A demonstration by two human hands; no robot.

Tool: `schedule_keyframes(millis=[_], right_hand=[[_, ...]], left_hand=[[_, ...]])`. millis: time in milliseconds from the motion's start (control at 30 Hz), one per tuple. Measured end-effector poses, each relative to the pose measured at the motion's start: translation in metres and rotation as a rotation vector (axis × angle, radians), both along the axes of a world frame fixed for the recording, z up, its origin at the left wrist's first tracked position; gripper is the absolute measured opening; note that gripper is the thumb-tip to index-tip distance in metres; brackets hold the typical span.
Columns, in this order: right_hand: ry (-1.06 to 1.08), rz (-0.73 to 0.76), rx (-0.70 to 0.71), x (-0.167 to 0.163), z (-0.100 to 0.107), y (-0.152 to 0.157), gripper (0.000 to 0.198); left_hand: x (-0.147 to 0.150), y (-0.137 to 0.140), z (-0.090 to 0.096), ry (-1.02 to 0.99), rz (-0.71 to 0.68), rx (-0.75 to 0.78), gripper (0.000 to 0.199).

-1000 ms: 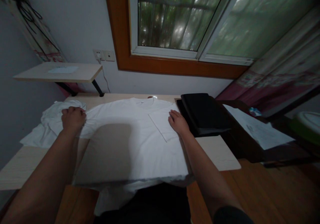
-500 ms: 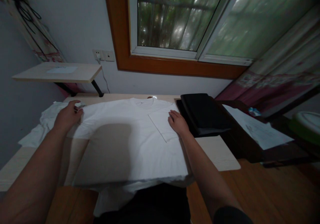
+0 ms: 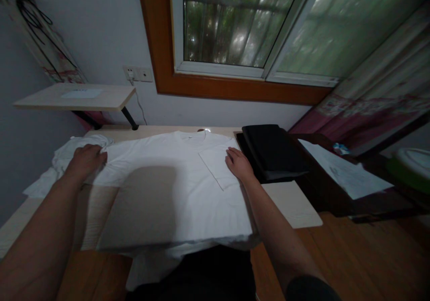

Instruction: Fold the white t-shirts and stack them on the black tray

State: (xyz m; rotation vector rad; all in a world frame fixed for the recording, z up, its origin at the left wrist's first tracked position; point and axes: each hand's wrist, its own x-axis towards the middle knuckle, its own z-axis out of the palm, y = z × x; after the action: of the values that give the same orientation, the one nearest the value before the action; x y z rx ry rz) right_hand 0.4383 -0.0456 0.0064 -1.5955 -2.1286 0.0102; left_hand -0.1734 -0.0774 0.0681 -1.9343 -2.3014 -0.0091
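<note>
A white T-shirt [image 3: 161,171] is spread over the table, its collar toward the wall and its lower hem hanging past the front edge. On the right, its sleeve is folded inward across the chest, and my right hand [image 3: 239,164] rests flat on that fold with fingers stretched out. My left hand [image 3: 88,161] is at the end of the other sleeve, fingers curled closed on the cloth; the fingertips are partly hidden. Beyond it lies a crumpled heap of white cloth [image 3: 62,157].
A small raised shelf [image 3: 114,98] stands at the back left. To the right of the T-shirt are a black folder-like stack [image 3: 268,151] and a pale board [image 3: 290,204]. Farther right, a white sheet [image 3: 346,171] lies on a dark surface. The window is behind.
My left hand has moved slightly down and left at the sleeve end, and its fingers have turned downward and curled in. My right hand stays put on the folded sleeve.
</note>
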Motion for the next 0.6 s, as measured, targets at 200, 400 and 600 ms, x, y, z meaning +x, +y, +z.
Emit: schedule_keyframes(millis=[200,400,600], right_hand=[[-0.007,0.003,0.027,0.0,-0.003,0.001,0.047],[-0.004,0.003,0.017,0.001,-0.002,0.001,0.047],[0.006,0.002,0.005,0.001,-0.002,0.001,0.047]], left_hand=[[0.009,-0.003,0.021,-0.197,0.176,0.064,0.051],[0.027,-0.003,0.044,-0.273,0.093,0.253,0.046],[0.056,-0.003,0.072,-0.382,0.021,0.239,0.044]])
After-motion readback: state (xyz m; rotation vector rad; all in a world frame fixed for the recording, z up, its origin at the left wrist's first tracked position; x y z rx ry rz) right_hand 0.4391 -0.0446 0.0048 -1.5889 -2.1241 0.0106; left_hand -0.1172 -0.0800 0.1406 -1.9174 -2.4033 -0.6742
